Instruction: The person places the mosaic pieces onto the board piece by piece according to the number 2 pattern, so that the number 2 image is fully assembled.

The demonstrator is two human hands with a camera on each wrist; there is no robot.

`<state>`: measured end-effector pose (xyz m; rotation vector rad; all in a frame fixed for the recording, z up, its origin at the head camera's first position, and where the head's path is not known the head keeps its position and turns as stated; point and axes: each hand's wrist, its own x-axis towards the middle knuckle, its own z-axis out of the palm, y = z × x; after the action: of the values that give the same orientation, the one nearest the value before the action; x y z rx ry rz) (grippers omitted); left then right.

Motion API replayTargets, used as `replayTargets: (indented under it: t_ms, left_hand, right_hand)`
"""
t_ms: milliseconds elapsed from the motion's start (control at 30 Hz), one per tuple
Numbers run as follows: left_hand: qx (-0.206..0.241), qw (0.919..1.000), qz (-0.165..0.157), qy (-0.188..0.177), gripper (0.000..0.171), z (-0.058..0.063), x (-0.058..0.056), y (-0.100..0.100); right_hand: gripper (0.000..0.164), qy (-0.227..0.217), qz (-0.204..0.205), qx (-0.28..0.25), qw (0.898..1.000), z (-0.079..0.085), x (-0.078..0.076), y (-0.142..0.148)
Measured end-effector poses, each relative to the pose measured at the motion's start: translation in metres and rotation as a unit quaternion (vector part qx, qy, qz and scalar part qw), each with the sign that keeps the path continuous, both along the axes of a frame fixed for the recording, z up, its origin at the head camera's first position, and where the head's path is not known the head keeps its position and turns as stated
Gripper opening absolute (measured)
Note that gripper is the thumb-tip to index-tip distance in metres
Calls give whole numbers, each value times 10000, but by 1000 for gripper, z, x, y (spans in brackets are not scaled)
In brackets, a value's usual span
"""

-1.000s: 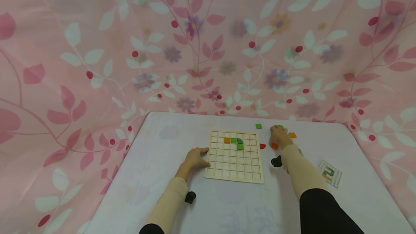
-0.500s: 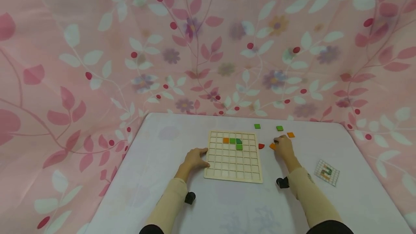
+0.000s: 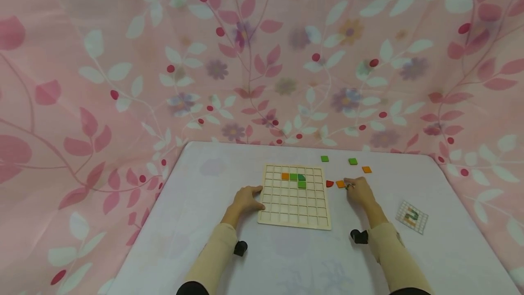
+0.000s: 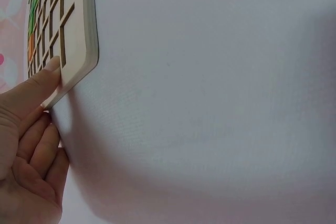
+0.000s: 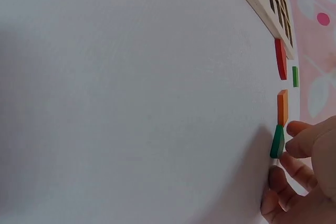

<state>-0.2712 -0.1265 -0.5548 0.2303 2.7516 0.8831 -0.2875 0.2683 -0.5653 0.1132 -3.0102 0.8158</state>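
Note:
A square wooden grid board (image 3: 286, 217) lies on the table, with an orange tile (image 3: 285, 176) and several green tiles (image 3: 302, 185) set in its cells. My left hand (image 3: 246, 199) holds the board's left edge; in the left wrist view its thumb (image 4: 42, 85) lies over the rim, the other fingers curled beside the edge. To the right of the board, my right hand (image 3: 360, 191) pinches a dark green tile (image 5: 277, 141) at the fingertips, low at the table. This tile sits right beside an orange tile (image 3: 340, 184). Left of that lies a red rounded tile (image 3: 330, 184).
Two loose green tiles (image 3: 353, 161) and another orange tile (image 3: 366, 169) lie toward the table's back edge. A small gridded card (image 3: 411, 217) with a coloured figure rests at the right. Behind the white table (image 3: 204, 185) hangs a pink floral curtain (image 3: 254, 81).
My right hand has drawn back toward me from the loose tiles, with the dark green tile coming into view at its fingertips. The near orange tile has shifted slightly left. My left hand stays on the board.

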Motion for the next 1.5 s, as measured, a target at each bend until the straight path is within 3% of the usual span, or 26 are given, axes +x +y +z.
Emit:
replayTargets:
  t_ms: [133, 267, 433, 567, 867, 1300, 1500]
  left_hand:
    - [46, 10000, 33, 20, 73, 2, 1, 1]
    - [10, 10000, 45, -21, 74, 2, 0, 1]
    - [-29, 10000, 61, -73, 73, 2, 0, 2]
    - [-12, 9999, 79, -87, 73, 2, 2, 2]
    - [-16, 10000, 62, -76, 73, 3, 2, 1]
    - [-86, 10000, -37, -21, 72, 3, 2, 0]
    - [-59, 10000, -50, 3, 73, 3, 2, 0]
  right_hand:
    - [37, 196, 572, 187, 9980, 0, 7, 5]
    - [31, 310, 769, 356, 9959, 2, 14, 10]
    - [29, 531, 472, 156, 9974, -1, 25, 10]
    - [36, 399, 221, -168, 9988, -1, 32, 10]
    - [27, 558, 499, -484, 9960, -6, 34, 14]
    - [33, -50, -196, -854, 9961, -6, 36, 8]
    - [31, 654, -240, -822, 9942, -7, 33, 7]
